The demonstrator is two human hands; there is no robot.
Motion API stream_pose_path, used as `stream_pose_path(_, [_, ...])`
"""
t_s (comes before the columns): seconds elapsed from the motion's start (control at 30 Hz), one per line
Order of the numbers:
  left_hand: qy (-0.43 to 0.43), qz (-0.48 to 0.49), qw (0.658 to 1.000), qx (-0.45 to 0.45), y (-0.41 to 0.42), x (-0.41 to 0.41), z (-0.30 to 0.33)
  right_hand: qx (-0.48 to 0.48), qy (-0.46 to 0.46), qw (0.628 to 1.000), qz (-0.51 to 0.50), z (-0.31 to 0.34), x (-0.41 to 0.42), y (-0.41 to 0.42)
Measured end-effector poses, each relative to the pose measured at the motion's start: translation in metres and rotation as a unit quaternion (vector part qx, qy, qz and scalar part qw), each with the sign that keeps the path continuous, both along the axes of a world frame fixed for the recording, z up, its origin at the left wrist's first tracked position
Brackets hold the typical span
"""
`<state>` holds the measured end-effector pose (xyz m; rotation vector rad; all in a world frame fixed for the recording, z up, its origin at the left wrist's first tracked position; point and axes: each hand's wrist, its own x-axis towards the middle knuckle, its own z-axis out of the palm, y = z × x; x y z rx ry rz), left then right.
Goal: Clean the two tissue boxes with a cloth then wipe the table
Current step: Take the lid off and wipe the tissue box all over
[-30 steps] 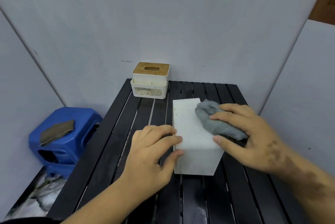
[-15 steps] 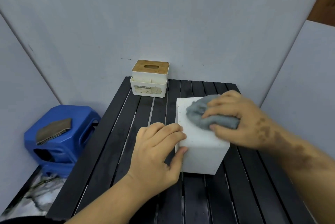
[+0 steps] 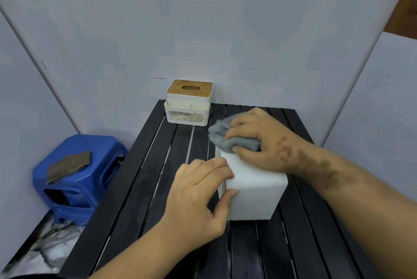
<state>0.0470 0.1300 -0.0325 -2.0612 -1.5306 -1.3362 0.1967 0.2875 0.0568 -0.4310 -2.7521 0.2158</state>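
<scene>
A plain white tissue box [image 3: 255, 193] lies on the black slatted table [image 3: 144, 188]. My left hand [image 3: 198, 197] grips its near left edge, fingers over the top and thumb on the front face. My right hand [image 3: 261, 141] holds a bunched grey cloth [image 3: 225, 136] and presses it on the far end of the box's top. A second tissue box [image 3: 188, 104], white with a wooden lid and an oval slot, stands at the table's far edge against the wall.
A blue plastic stool [image 3: 79, 179] stands on the floor left of the table with a folded brown cloth [image 3: 67, 166] on its seat. Grey walls close in behind and on both sides.
My right hand has slid the grey cloth along the box top from its near right part to the far end. My left hand keeps its grip on the box.
</scene>
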Motion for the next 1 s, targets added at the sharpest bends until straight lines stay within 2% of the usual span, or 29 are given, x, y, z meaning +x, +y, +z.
stream_pose_path(0.07, [0.002, -0.003, 1.0, -0.001, 0.001, 0.0, 0.001, -0.017, -0.003, 1.0, 0.009, 0.005, -0.002, 0.008])
stream_pose_path(0.13, [0.0, -0.004, 1.0, -0.003, 0.002, 0.0, 0.001, -0.057, 0.036, 0.996, -0.058, 0.01, 0.0, 0.023])
stream_pose_path(0.2, [-0.002, -0.006, 1.0, -0.006, 0.003, 0.001, 0.0, -0.045, 0.025, 0.994, -0.094, 0.008, -0.003, 0.025])
stream_pose_path(0.27, [-0.002, -0.008, 1.0, -0.007, 0.002, 0.001, 0.0, -0.012, -0.017, 0.999, -0.035, 0.002, -0.014, 0.014])
stream_pose_path(0.33, [0.0, -0.008, 1.0, -0.007, 0.003, 0.001, 0.001, -0.023, -0.03, 0.999, 0.011, 0.004, -0.014, 0.011])
stream_pose_path(0.47, [-0.005, -0.002, 1.0, -0.008, 0.004, 0.001, -0.001, -0.069, 0.053, 0.994, -0.069, 0.004, 0.007, 0.033])
stream_pose_path(0.53, [-0.014, -0.003, 1.0, -0.013, 0.004, 0.0, -0.002, -0.052, 0.044, 0.995, -0.074, 0.0, 0.013, 0.026])
stream_pose_path(0.6, [-0.041, -0.029, 0.998, -0.024, 0.004, -0.004, 0.002, -0.03, 0.026, 0.997, -0.066, -0.003, 0.018, 0.016])
stream_pose_path(0.7, [-0.158, -0.054, 0.985, -0.048, 0.015, -0.019, 0.027, -0.034, 0.07, 0.992, -0.099, 0.0, 0.037, 0.012])
stream_pose_path(0.77, [-0.203, -0.012, 0.973, -0.111, 0.033, -0.031, 0.053, -0.069, 0.121, 0.981, -0.134, 0.004, 0.054, 0.006])
stream_pose_path(0.83, [-0.175, -0.01, 0.961, -0.212, 0.062, -0.04, 0.073, -0.078, 0.15, 0.974, -0.149, 0.006, 0.069, -0.006])
stream_pose_path(0.9, [-0.139, -0.048, 0.939, -0.312, 0.091, -0.045, 0.088, -0.085, 0.152, 0.976, -0.134, 0.005, 0.076, -0.029])
stream_pose_path(1.0, [-0.092, -0.136, 0.885, -0.437, 0.126, -0.049, 0.096, -0.081, 0.131, 0.985, -0.081, -0.006, 0.077, -0.063])
